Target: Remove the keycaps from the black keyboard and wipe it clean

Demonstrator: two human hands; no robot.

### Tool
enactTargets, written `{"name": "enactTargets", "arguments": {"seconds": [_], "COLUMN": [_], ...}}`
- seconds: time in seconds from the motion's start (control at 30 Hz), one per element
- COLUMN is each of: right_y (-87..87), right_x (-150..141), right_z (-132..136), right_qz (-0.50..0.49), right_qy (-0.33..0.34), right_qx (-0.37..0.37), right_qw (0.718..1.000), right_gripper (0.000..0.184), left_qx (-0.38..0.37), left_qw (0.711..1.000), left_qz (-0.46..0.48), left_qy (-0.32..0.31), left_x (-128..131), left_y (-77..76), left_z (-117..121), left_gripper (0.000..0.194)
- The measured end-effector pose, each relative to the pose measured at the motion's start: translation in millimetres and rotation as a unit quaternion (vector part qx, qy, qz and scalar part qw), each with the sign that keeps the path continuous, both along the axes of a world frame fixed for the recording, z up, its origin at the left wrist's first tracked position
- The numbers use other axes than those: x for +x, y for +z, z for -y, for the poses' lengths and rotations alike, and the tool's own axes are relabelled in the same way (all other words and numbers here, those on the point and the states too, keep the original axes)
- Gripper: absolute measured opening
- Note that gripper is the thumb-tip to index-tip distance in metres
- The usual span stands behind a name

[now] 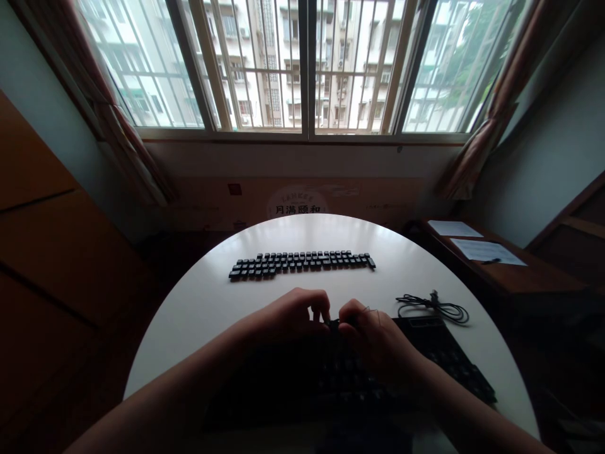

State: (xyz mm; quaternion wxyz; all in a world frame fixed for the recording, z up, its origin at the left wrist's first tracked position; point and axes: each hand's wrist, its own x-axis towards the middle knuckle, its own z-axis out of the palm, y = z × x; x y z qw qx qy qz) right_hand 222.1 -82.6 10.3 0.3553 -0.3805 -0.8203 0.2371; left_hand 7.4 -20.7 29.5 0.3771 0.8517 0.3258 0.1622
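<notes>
A black keyboard lies at the near side of the round white table, partly hidden by my forearms and in deep shadow. Above its far edge my left hand is closed, thumb and fingertip pinched at a small black keycap. From the other side my right hand has its fingers curled in and meets the same keycap; what else it may hold is hidden. Farther off, several loose black keycaps stand in staggered rows on the tabletop.
The keyboard's coiled cable rests at its far right. The white table has a curved edge. To the right, a brown wooden desk bears paper sheets and a pen. Barred windows are ahead.
</notes>
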Motion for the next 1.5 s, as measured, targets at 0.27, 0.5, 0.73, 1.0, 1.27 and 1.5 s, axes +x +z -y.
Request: {"name": "enactTargets", "arguments": {"seconds": [0.27, 0.5, 0.73, 1.0, 1.27, 1.5], "right_y": [2.1, -1.9, -3.0, -3.0, -1.9, -1.9], "right_x": [10.7, 8.5, 12.8, 9.9, 11.1, 11.2], "right_z": [-3.5, -4.7, -2.6, -2.9, -1.6, -1.6], "right_qz": [-0.075, -0.095, -0.12, -0.123, -0.117, -0.119], "right_qy": [-0.035, 0.002, 0.002, 0.007, 0.0, 0.007], "right_qx": [0.048, 0.008, -0.001, 0.006, 0.015, 0.017], "right_qw": [0.995, 0.995, 0.993, 0.992, 0.993, 0.993], "right_gripper": [0.019, 0.015, 0.013, 0.013, 0.011, 0.011], "left_qx": [0.138, 0.275, 0.262, 0.317, 0.383, 0.41], "left_qw": [0.987, 0.942, 0.935, 0.908, 0.876, 0.853], "left_qz": [0.019, -0.089, -0.217, -0.235, -0.228, -0.241], "left_qy": [0.085, 0.172, 0.103, 0.139, 0.183, 0.215], "left_x": [-19.1, -67.5, -72.1, -77.1, -79.7, -77.1], "left_y": [-4.6, -10.6, -20.6, -22.3, -36.6, -38.7], "left_z": [-23.9, -67.9, -70.9, -73.2, -83.3, -85.7], "left_gripper": [0.011, 0.016, 0.019, 0.021, 0.013, 0.014]}}
